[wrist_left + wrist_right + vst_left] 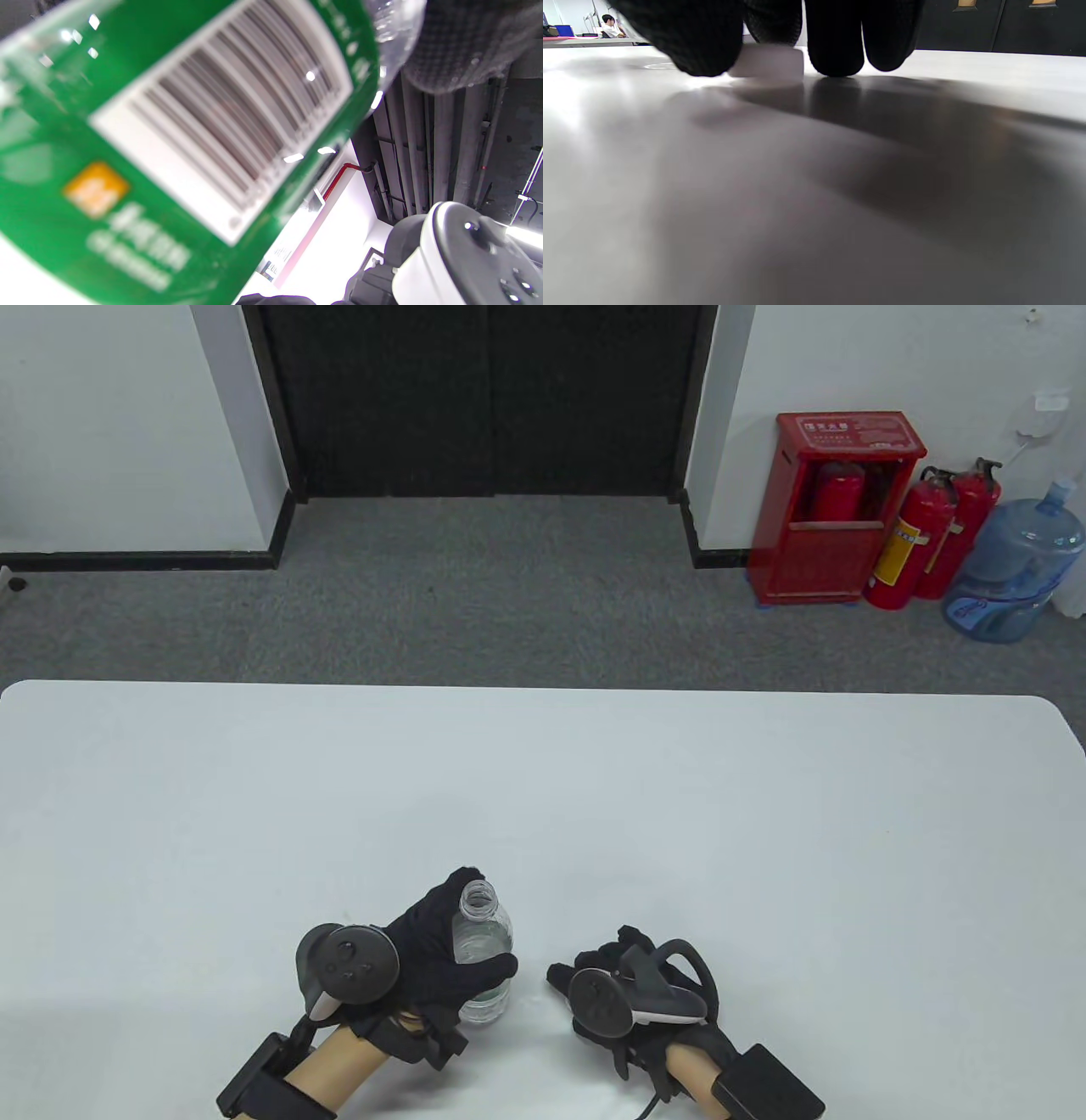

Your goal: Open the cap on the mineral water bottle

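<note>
A clear water bottle (484, 942) stands upright on the white table (721, 814), its mouth uncapped. My left hand (445, 959) grips it around the body; the left wrist view is filled by its green barcode label (169, 148), with one gloved fingertip (458, 42) at the top right. My right hand (590, 967) rests low on the table just right of the bottle. In the right wrist view its fingertips (835, 46) touch the table and pinch a white bottle cap (768, 61) that sits on the surface. The cap is hidden in the table view.
The table stretches bare beyond and to both sides of the hands. On the floor far back right stand a red extinguisher cabinet (844, 504), two extinguishers (925, 538) and a blue water jug (1014, 572).
</note>
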Tool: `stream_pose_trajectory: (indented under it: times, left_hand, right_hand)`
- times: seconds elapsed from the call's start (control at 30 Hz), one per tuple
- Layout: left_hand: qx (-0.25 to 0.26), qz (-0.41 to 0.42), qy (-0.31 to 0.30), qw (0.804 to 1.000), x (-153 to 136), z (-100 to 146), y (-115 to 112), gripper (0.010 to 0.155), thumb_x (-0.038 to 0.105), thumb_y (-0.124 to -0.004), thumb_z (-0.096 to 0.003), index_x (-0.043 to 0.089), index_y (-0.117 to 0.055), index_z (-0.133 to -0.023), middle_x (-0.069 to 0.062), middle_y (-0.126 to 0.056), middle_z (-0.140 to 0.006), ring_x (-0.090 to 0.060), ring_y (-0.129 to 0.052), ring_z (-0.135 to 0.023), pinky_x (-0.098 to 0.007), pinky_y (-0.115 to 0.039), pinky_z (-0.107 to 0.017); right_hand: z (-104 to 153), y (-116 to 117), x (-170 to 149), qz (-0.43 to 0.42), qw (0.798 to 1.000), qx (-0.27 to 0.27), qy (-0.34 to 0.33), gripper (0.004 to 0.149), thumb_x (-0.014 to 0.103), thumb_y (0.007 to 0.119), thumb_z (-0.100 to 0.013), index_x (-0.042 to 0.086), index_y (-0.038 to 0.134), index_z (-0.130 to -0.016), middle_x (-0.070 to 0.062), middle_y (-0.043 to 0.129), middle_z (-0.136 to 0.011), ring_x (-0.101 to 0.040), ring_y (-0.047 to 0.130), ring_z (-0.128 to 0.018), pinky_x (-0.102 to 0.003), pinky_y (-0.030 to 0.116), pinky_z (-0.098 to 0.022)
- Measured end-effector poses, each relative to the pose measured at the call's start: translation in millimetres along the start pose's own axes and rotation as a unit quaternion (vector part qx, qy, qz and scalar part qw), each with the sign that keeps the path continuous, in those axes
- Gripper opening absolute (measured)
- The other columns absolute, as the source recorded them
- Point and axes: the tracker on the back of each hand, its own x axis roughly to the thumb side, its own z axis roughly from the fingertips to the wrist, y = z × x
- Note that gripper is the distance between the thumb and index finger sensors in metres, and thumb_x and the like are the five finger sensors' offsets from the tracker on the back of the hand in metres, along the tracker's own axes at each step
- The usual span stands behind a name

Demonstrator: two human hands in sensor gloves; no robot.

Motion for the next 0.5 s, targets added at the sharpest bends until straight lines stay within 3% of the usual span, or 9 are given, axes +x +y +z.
stream_pose_trajectory:
  times: [0.13,0.33,0.5]
  left_hand:
    - [0.000,-0.001,0.002,1.000,0.1,0.1,-0.4,0.092,0.068,-0.086,-0.0325,0.029,-0.035,-0.098,-0.003,-0.065,-0.094,-0.035,-0.095,-0.068,-0.051,-0.083,-0.048]
    - [-0.001,0.001,0.000,1.000,0.9,-0.2,-1.5,0.092,0.068,-0.086,-0.0326,0.029,-0.035,-0.098,-0.003,-0.064,-0.094,-0.035,-0.094,-0.069,-0.051,-0.083,-0.048]
    - [-0.004,0.000,-0.003,1.000,1.6,0.0,-2.5,0.092,0.068,-0.086,-0.0324,0.029,-0.035,-0.098,-0.003,-0.064,-0.094,-0.035,-0.094,-0.069,-0.051,-0.083,-0.048]
  right_hand:
    - [7.7,-13.8,-4.6,-0.021,0.999,-0.026,0.016,0.070,0.054,0.074,-0.037,0.036,0.052,-0.100,-0.005,0.064,-0.105,-0.038,0.062,-0.093,-0.063,0.037,-0.067]
    - [34.8,-63.9,-15.2,-0.070,0.987,-0.141,0.029,0.071,0.057,0.069,-0.036,0.040,0.047,-0.101,-0.004,0.051,-0.112,-0.039,0.047,-0.101,-0.065,0.031,-0.068]
    - [59.2,-85.2,-26.3,-0.067,0.981,-0.176,0.043,0.071,0.058,0.068,-0.037,0.041,0.043,-0.102,-0.003,0.036,-0.116,-0.039,0.031,-0.105,-0.066,0.021,-0.068]
